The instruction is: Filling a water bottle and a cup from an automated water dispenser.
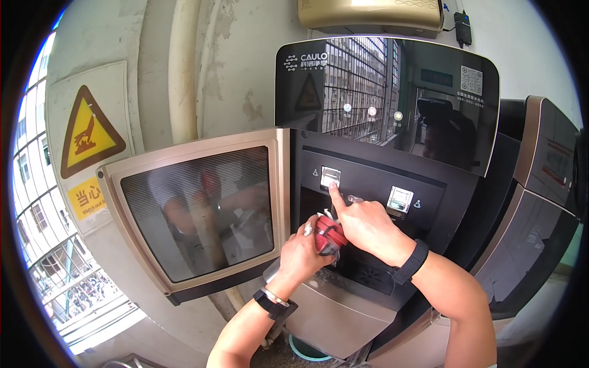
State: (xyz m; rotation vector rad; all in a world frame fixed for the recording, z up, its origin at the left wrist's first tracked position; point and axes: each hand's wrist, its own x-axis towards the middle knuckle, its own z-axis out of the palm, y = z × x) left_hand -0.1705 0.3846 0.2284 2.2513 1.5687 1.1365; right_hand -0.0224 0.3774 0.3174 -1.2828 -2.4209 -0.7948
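My right hand stretches its index finger up to the left silver push button on a black water dispenser; the fingertip is at the button's lower part. Its other fingers are partly hidden. A second silver button sits to the right. Just below, my left hand is closed around a red object with dark bands and some clear plastic about it, held before the dispensing recess; its exact kind cannot be made out.
A door with a dark window hangs open at the left. Above the buttons is a glossy black panel. A similar machine stands at the right. A beige pipe runs up the wall, and a teal-rimmed bucket sits below.
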